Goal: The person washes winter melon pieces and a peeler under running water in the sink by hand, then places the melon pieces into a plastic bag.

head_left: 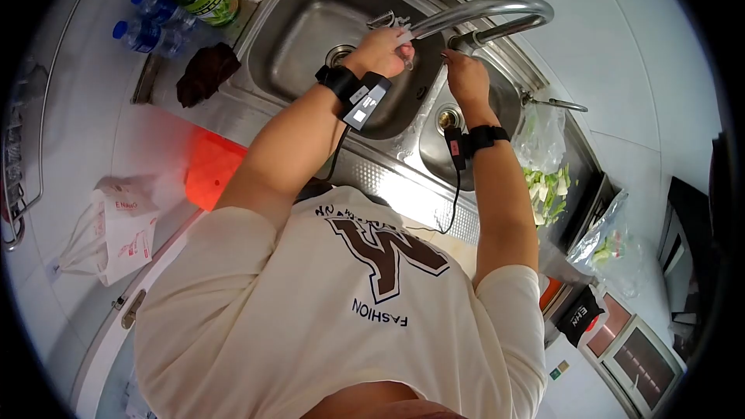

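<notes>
My left hand is over the large sink basin, right at the mouth of the curved chrome faucet. Its fingers are curled closed, and something clear and shiny, perhaps water or plastic, shows at them. My right hand is above the smaller basin, close to the faucet's base. Those fingers are bent together, and whatever they hold, if anything, is hidden. Each wrist wears a black strap with a small cabled device.
Bottles and a dark brown cloth lie left of the sink. On the right are a clear plastic bag and cut green vegetables. An orange-red item is below the counter edge, near a white paper bag.
</notes>
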Available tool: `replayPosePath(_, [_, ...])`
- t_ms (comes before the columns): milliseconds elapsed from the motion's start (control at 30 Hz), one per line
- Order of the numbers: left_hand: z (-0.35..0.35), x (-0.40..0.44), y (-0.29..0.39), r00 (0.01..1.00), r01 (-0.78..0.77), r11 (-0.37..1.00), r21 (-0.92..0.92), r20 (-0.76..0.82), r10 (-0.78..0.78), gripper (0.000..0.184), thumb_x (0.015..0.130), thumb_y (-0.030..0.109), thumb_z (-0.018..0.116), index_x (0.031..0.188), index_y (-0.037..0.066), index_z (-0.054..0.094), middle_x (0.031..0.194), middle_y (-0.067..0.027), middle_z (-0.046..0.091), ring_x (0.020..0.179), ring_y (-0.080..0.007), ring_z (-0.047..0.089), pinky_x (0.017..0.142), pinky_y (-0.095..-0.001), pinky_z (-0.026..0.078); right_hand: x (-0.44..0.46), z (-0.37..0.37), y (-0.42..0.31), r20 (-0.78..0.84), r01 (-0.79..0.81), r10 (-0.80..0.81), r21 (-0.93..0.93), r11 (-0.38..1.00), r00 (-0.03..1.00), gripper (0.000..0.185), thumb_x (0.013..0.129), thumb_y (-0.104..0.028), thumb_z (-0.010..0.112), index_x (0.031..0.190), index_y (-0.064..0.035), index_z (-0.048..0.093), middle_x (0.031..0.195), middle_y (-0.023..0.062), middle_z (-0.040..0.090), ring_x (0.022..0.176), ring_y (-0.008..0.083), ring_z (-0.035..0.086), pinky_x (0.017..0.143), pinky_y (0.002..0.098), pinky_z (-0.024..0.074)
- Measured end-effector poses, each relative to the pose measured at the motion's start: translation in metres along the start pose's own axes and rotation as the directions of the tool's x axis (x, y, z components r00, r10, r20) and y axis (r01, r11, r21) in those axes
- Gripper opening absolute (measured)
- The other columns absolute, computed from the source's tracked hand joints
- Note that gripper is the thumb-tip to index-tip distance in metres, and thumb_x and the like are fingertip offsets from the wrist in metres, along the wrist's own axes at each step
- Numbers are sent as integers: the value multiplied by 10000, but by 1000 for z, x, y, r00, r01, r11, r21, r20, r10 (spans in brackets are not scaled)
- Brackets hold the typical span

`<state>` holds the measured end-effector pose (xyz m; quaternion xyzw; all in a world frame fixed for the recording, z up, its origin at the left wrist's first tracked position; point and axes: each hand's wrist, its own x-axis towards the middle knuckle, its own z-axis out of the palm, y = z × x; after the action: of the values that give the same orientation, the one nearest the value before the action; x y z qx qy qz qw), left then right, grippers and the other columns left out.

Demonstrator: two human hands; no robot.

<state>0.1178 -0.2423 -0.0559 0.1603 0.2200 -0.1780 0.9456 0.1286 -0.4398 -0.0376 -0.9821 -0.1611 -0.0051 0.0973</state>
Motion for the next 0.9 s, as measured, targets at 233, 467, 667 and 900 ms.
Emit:
replayPosePath(233, [3,4,-3,971,79,992,-102,-216,-100,72,888,28,495,816,27,489,677,-33,441,549,-118,414,443,-226,339,2,-2,-3,24,-29,30,-18,999,999,197,858,-253,567,1009,-186,675,838,167,646,793,364,620,678,442,498])
replayPosePath(467, [0,-4,-8,917,143,988,-64,-366,-157,91,920,59,460,848,60,515,678,-11,453,538,-95,390,421,-211,333,1,-5,-7,21,-42,42,-21,999,999,226,867,-235,511,1012,-204,682,837,163,658,775,353,635,695,443,507])
replayPosePath(667, [-8,-4,-13,919,148,989,-10,-367,-141,108,935,71,446,852,55,513,709,-12,458,561,-101,389,447,-210,342,1,-1,-2,17,-31,31,-22,999,999,214,857,-234,538,1011,-217,685,829,164,657,770,351,636,694,439,509])
replayPosePath(900, [-19,-15,-30,929,114,990,87,-362,-75,101,935,79,452,860,46,511,709,-25,452,582,-118,388,471,-222,348,1,2,-2,-6,-44,44,-15,999,999,215,854,-232,544,1016,-213,683,838,159,658,773,350,634,693,436,507])
